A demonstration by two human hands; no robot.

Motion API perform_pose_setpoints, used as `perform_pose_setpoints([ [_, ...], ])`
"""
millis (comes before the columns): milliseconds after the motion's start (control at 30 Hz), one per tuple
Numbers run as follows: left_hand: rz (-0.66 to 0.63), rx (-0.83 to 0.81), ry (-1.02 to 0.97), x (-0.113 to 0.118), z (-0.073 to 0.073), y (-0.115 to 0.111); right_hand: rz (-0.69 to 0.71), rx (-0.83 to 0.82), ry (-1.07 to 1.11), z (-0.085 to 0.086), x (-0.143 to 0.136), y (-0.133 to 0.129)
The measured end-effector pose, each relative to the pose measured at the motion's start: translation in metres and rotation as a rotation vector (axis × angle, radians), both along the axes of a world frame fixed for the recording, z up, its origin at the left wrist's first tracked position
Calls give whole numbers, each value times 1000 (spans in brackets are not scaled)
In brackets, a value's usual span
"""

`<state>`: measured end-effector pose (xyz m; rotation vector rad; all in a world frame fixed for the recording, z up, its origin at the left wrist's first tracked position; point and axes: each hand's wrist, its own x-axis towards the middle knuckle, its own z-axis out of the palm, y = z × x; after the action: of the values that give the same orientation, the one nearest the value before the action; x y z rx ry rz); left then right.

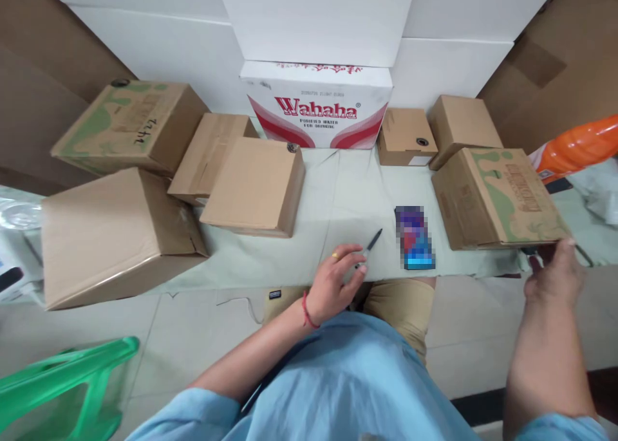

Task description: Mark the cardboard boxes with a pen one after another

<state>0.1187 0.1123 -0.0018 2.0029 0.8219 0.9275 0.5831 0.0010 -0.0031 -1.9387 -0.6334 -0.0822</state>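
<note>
My left hand (pixel 338 280) is over the front edge of the table, palm down, a ring and a red string bracelet on it. Its bent fingers and thumb close loosely around a dark pen (pixel 375 237), whose tip points away to the right. At far right, my right hand (pixel 555 270) is at the near corner of a printed cardboard box (pixel 502 196). The thumb lies against that corner while the fingers curl below it, partly hidden in shadow. A phone (pixel 415 238) with a blurred-out screen lies between the pen and this box.
Several plain cardboard boxes (pixel 251 183) stand on the left of the cloth-covered table (pixel 333 203). A white Wahaba-style water carton marked Wahaha (pixel 316 106) stands at the back. An orange bottle (pixel 579 148) leans in at right. A green plastic stool (pixel 72 370) stands on the floor at left.
</note>
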Motion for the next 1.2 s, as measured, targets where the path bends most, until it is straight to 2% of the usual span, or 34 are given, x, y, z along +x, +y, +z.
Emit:
perform_pose_setpoints([
  [100,-116,-156,-113,45,5,10,-213,101,127,-3,-15,-12],
  [167,-200,-251,-159,79,9,20,-263,123,146,-2,-25,-20],
  [233,-258,-371,-132,118,12,28,-181,94,220,1,-34,-23],
  [300,-331,-574,-32,157,15,33,-1,41,356,7,-43,-18],
  [367,-375,-641,7,190,18,32,154,21,481,13,-56,-9],
  [433,-376,-663,21,208,21,26,174,60,535,21,-71,0],
  [500,-365,-659,11,208,26,18,118,116,532,32,-87,4],
  [600,-377,-564,-84,175,38,8,114,188,481,55,-116,2],
  [700,-346,-319,-265,117,59,0,238,247,433,78,-156,-1],
  [800,-183,-100,-332,52,82,-7,389,279,576,84,-205,5],
  [900,119,-60,-321,-6,98,-19,636,172,829,71,-257,15],
  [1000,389,-110,-262,-50,101,-33,860,93,1065,50,-299,21],
  [1100,516,-125,-183,-79,95,-47,1008,45,1140,31,-321,15],
  [1200,530,-160,-171,-88,85,-55,1034,-22,1085,20,-321,3],
])
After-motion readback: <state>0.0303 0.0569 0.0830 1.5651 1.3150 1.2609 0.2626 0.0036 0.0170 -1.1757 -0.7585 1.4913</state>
